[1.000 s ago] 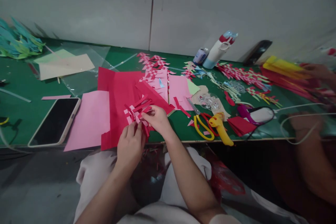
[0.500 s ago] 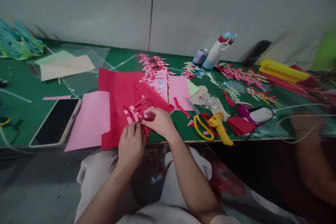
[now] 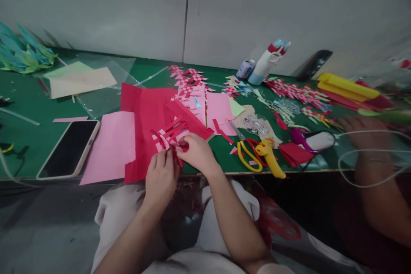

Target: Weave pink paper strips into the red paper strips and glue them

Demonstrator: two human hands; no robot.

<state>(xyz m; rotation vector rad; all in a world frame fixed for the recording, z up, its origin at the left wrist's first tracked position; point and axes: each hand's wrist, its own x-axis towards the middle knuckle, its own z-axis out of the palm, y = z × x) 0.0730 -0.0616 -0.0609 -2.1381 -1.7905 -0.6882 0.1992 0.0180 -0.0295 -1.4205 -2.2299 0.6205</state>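
Red and pink paper strips (image 3: pixel 165 136) lie interlaced in a small bunch on a large red paper sheet (image 3: pixel 149 111). My left hand (image 3: pixel 161 171) is closed over the near end of the bunch, its fingertips pressed on the strips. From the right, my right hand (image 3: pixel 197 150) pinches a pink strip between thumb and finger, close to the left fingertips. Both hands partly hide the strip ends. A pink paper sheet (image 3: pixel 111 145) lies left of the red one, and more pink paper (image 3: pixel 220 109) lies beyond my right hand.
A phone (image 3: pixel 69 149) lies at the left. Right of my hands are scissors (image 3: pixel 245 154) and a yellow glue gun (image 3: pixel 270 158). Woven paper garlands (image 3: pixel 188 79) and a bottle (image 3: pixel 268 63) stand farther back. Another person's hand (image 3: pixel 366 130) is at the right, near a white cable (image 3: pixel 369 150).
My right hand has shifted very slightly at the strips; my left hand stays in place. At the right, the other person's hand has moved farther onto the table.
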